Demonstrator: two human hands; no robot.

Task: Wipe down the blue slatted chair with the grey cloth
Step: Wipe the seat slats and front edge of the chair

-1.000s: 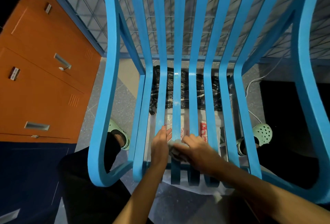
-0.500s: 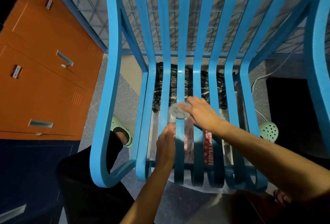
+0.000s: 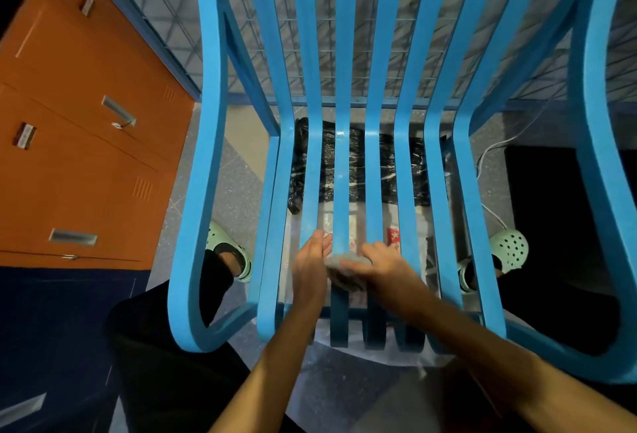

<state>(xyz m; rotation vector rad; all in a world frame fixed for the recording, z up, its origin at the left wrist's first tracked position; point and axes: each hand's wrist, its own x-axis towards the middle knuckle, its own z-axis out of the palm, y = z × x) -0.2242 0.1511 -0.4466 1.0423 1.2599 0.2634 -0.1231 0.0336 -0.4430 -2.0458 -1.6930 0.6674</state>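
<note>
pressing the grey cloth (image 3: 344, 269) onto a seat slat of the blue slatted chair (image 3: 198, 191), the right hand (image 3: 384, 272) grasps it; the left hand (image 3: 311, 269), fingers straight, rests touching the cloth's left side.

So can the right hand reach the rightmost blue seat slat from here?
Likely yes: the right hand grips the crumpled grey cloth on the middle slats of the blue slatted chair; the rightmost slat lies bare nearby, nothing between.
</note>
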